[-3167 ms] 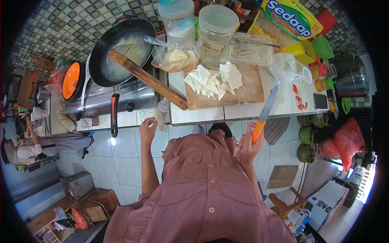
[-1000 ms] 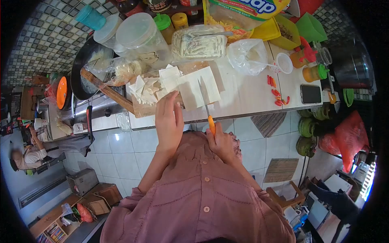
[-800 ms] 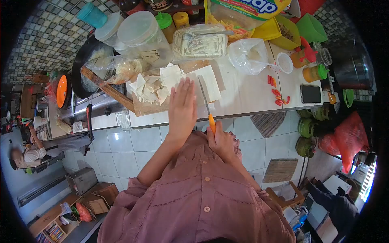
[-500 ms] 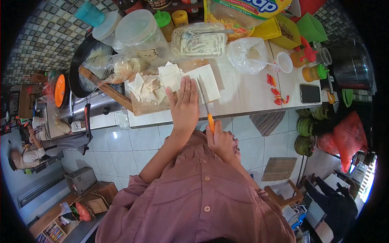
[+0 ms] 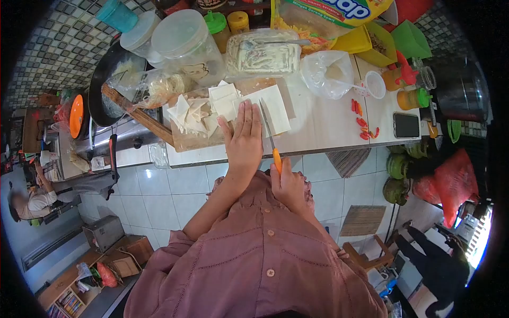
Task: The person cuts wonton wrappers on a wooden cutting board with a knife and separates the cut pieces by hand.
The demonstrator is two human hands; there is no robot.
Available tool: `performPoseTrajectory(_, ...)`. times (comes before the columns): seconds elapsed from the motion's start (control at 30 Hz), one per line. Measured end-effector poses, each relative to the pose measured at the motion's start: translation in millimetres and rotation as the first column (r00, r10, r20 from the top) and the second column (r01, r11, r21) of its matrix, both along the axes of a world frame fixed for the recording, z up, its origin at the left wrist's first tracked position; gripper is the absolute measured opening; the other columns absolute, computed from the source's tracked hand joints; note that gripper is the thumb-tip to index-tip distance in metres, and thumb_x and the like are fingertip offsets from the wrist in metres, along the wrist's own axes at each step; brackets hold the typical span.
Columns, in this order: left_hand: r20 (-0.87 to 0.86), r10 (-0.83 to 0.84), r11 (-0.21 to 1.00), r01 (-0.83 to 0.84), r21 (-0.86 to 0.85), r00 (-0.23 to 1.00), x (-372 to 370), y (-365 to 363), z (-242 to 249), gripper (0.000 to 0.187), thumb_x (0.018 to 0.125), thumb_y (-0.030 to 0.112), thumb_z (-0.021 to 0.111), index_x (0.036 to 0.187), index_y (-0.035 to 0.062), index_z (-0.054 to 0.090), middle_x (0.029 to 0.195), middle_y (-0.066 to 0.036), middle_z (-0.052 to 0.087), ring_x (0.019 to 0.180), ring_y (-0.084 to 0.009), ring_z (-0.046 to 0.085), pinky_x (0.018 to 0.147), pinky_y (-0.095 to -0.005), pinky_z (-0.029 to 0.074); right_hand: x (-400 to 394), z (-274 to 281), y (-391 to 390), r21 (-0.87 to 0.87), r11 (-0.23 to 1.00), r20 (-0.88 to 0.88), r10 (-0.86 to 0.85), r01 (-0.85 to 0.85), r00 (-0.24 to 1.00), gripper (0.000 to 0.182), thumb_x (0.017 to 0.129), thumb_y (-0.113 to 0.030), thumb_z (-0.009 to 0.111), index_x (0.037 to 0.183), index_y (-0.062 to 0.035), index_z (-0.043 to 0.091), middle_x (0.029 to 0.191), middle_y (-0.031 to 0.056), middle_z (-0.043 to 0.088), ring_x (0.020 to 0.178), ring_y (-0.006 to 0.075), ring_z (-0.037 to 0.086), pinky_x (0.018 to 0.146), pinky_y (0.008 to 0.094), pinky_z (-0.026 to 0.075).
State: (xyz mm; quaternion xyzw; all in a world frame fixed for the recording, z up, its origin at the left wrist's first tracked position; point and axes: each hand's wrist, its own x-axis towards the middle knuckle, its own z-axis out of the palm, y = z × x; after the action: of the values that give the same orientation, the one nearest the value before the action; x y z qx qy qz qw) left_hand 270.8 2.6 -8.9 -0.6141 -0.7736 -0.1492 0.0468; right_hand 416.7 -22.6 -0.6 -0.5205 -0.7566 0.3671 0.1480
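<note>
My left hand point(image 5: 245, 146) lies flat, fingers stretched together, pressing on a stack of pale square wrapper sheets point(image 5: 278, 108). In my right hand point(image 5: 291, 185) is a knife point(image 5: 276, 159), gripped by its orange handle. Its thin blade points away from me and rests across the sheets, just right of my left fingertips. Under the sheets is a wooden cutting board point(image 5: 199, 142). Left of my hand are another small stack of squares point(image 5: 224, 95) and a loose pile of cut wrapper pieces point(image 5: 186, 115).
Behind the board stand a lidded clear tub point(image 5: 185, 42) and a plastic container with white paste point(image 5: 263, 58). Cut red chilies point(image 5: 362, 122) and a phone point(image 5: 406, 125) lie to the right. A black wok point(image 5: 103, 90) with a wooden spatula point(image 5: 143, 119) is at left; a person point(image 5: 37, 201) sits farther left.
The view has shifted very slightly. My hands, the knife and the sheets keep nearly the same positions relative to each other.
</note>
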Motion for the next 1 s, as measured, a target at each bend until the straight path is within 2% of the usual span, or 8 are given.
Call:
performPoseTrajectory(0.03,-0.001,0.0,1.0,0.0,0.002,1.0,-0.1,0.3,-0.5,0.047,0.089,0.01,0.049,0.134,0.0025,0.041,0.14,-0.011,0.043,0.133,-0.0217,0.036,0.108,-0.0615,0.011,-0.8,-2.0,0.9,-0.001,1.0,0.002,0.0,0.0,1.0,0.022,0.092,-0.023,0.049,0.096,-0.0017,0.043,0.058,0.0207,0.055,0.051,0.043,0.055,0.046,0.0495,0.044)
performPoseTrajectory(0.1,0.002,0.0,1.0,0.0,0.0,1.0,0.3,-0.3,-1.9,0.047,0.088,0.01,0.049,0.134,0.0025,0.041,0.141,-0.011,0.042,0.134,-0.0217,0.035,0.107,-0.0616,0.011,-2.3,-7.9,3.2,0.064,0.998,-0.041,0.008,-0.005,0.999,0.027,0.091,-0.027,0.05,0.094,-0.0009,0.043,0.052,0.0181,0.055,0.049,0.0373,0.059,0.042,0.0469,0.045)
performPoseTrajectory(0.23,0.007,-0.001,1.0,0.001,0.008,1.0,0.2,-0.6,-1.6,0.048,0.089,0.011,0.049,0.135,0.0027,0.04,0.141,-0.011,0.041,0.134,-0.0217,0.035,0.107,-0.0617,0.011,-5.7,1.0,5.2,0.039,0.999,-0.008,-0.007,0.007,1.0,0.027,0.091,-0.026,0.05,0.094,-0.0006,0.043,0.052,0.0192,0.055,0.051,0.0379,0.059,0.042,0.0467,0.046)
performPoseTrajectory(0.3,-0.001,0.004,1.0,-0.004,-0.001,1.0,-0.2,-0.5,-0.5,0.048,0.089,0.011,0.049,0.135,0.0027,0.04,0.141,-0.011,0.041,0.134,-0.0217,0.035,0.107,-0.0617,0.011,-2.5,3.2,3.8,-0.091,0.996,-0.022,-0.016,0.014,1.0,0.022,0.093,-0.024,0.047,0.097,-0.0023,0.041,0.063,0.0243,0.056,0.057,0.0462,0.056,0.052,0.0533,0.043)
performPoseTrajectory(0.33,-0.002,0.004,1.0,-0.004,-0.011,1.0,-0.3,-0.4,-0.2,0.047,0.089,0.011,0.049,0.135,0.0026,0.041,0.141,-0.011,0.041,0.134,-0.0219,0.035,0.107,-0.0616,0.011,-2.7,2.6,3.2,-0.09,0.996,-0.023,-0.015,0.013,1.0,0.022,0.093,-0.024,0.047,0.097,-0.0023,0.041,0.063,0.0243,0.056,0.057,0.0462,0.056,0.052,0.0533,0.043)
performPoseTrajectory(0.4,-0.001,0.003,1.0,-0.003,-0.021,1.0,-0.4,0.3,-0.4,0.047,0.089,0.011,0.049,0.134,0.0025,0.041,0.141,-0.011,0.042,0.134,-0.0221,0.035,0.107,-0.0616,0.01,-2.7,0.1,2.0,0.023,1.0,-0.03,-0.012,0.013,0.999,0.026,0.092,-0.026,0.049,0.092,-0.0013,0.042,0.053,0.0197,0.055,0.051,0.039,0.059,0.043,0.0482,0.046)
performPoseTrajectory(0.83,0.027,0.003,1.0,-0.003,0.008,1.0,0.3,0.3,0.4,0.047,0.09,0.012,0.048,0.135,0.002,0.04,0.141,-0.012,0.041,0.134,-0.0224,0.034,0.107,-0.0619,0.01,-13.2,12.9,14.6,-0.014,1.0,0.04,-0.019,0.019,0.999,0.027,0.093,-0.028,0.048,0.093,-0.0017,0.041,0.053,0.0199,0.055,0.052,0.0406,0.058,0.046,0.0513,0.045)
performPoseTrajectory(1.0,-0.017,-0.003,1.0,0.003,-0.031,1.0,-0.5,-0.5,1.3,0.048,0.088,0.013,0.049,0.135,0.0021,0.04,0.142,-0.012,0.041,0.134,-0.0227,0.035,0.107,-0.0625,0.011,-23.2,9.9,27.2,-0.015,0.999,-0.015,-0.033,0.033,0.999,0.028,0.093,-0.029,0.047,0.1,-0.0016,0.043,0.056,0.0204,0.057,0.054,0.0414,0.059,0.048,0.0519,0.046)
